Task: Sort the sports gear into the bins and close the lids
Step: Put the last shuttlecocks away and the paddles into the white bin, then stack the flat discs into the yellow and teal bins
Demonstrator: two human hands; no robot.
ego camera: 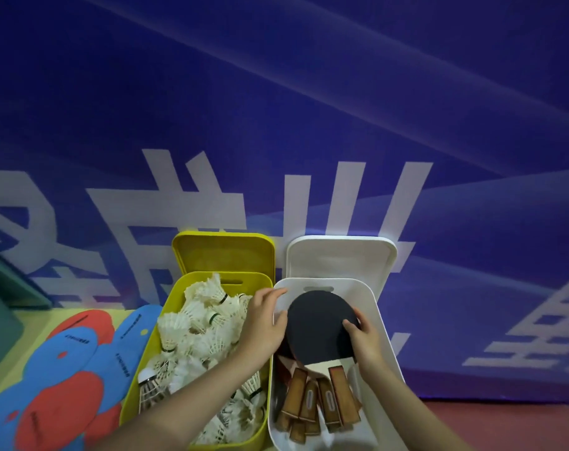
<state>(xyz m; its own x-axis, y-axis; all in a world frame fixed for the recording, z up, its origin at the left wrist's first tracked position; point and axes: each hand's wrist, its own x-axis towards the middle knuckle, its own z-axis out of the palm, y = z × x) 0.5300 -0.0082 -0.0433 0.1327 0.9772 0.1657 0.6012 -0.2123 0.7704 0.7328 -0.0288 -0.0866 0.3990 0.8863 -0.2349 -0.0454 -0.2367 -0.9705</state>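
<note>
Two bare forearms are extended from the bottom edge, where their elbows are cut off, over a yellow bin [137, 379] of shuttlecocks [198, 323] and a white bin [387, 346]. The black-faced top paddle [319, 323] is pinched at its right edge by the curled right hand [364, 340] and steadied at its left edge by the left hand [265, 320], fingers bent over the rim. Below the grip, wooden handles [319, 402] of other paddles are seen, their blades hidden beneath; both lids [224, 252] stand open beyond.
</note>
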